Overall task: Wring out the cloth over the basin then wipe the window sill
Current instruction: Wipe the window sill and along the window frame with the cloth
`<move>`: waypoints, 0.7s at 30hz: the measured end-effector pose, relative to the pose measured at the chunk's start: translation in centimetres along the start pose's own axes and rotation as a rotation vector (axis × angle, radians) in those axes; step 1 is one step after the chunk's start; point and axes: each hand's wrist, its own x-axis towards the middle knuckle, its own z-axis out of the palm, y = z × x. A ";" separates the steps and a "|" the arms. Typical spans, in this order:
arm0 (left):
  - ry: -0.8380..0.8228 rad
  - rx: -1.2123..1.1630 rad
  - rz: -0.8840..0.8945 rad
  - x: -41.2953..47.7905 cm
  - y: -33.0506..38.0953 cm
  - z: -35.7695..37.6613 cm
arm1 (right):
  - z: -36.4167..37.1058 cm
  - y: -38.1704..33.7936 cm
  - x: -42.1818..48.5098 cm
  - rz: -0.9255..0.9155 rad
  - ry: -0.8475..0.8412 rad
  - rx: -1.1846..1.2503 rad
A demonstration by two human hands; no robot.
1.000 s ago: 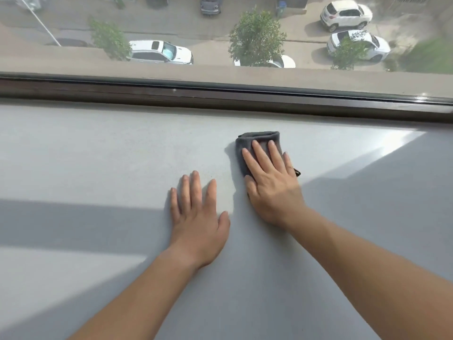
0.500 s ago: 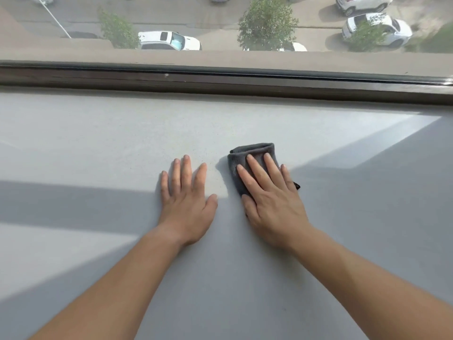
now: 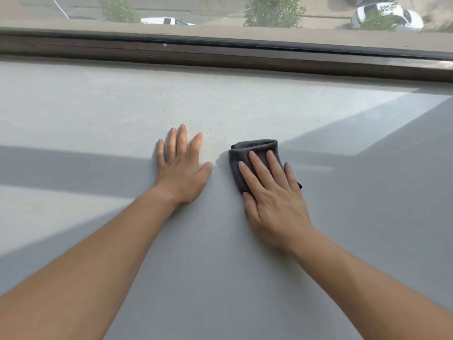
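Grey folded microfibre cloth at centre-right lies pressed under the right hand, fingers straight, for wiping the sill; the left hand rests flat, fingers spread, bracing at centre.

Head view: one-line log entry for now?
phase: wipe | right hand: pressing cloth | left hand: flat on window sill | basin: not in view

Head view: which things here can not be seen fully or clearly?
Cloth: mostly hidden under the right hand, head view.
Window sill: both ends cut off by the frame edges, head view.
Basin: nowhere in the head view.
White car outside: cut by the top edge, blurred.
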 end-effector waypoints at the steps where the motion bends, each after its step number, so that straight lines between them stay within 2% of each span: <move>1: 0.003 -0.010 0.001 0.0 0.0 0.0 | -0.5 1.5 0.2 0.034 -0.007 -0.013; 4: 0.011 -0.025 0.005 -0.1 0.0 0.0 | -2.1 5.5 1.7 0.319 0.003 0.041; 6: 0.031 -0.071 0.019 -0.1 0.0 0.0 | -2.0 4.8 1.6 0.440 0.050 0.061; 8: 0.079 -0.190 0.050 -0.5 -0.2 -0.2 | -0.7 1.0 -0.2 0.369 0.064 0.053; 10: 0.148 -0.287 0.086 -1.7 -0.8 -0.6 | 1.1 -2.9 -3.4 0.163 0.057 0.030; 13: 0.195 -0.268 0.114 -5.3 -1.8 -0.6 | 1.7 -3.3 -6.3 0.003 0.004 -0.021; 15: 0.183 -0.236 0.131 -8.6 -2.1 0.1 | 1.1 -0.9 -5.9 0.082 -0.009 -0.047; 19: 0.080 -0.177 0.130 -12.5 -2.2 1.8 | -0.2 0.7 -4.2 0.459 0.039 0.064; 21: 0.039 -0.115 0.125 -12.9 -2.4 2.7 | 0.7 -2.3 -5.3 0.435 0.060 0.062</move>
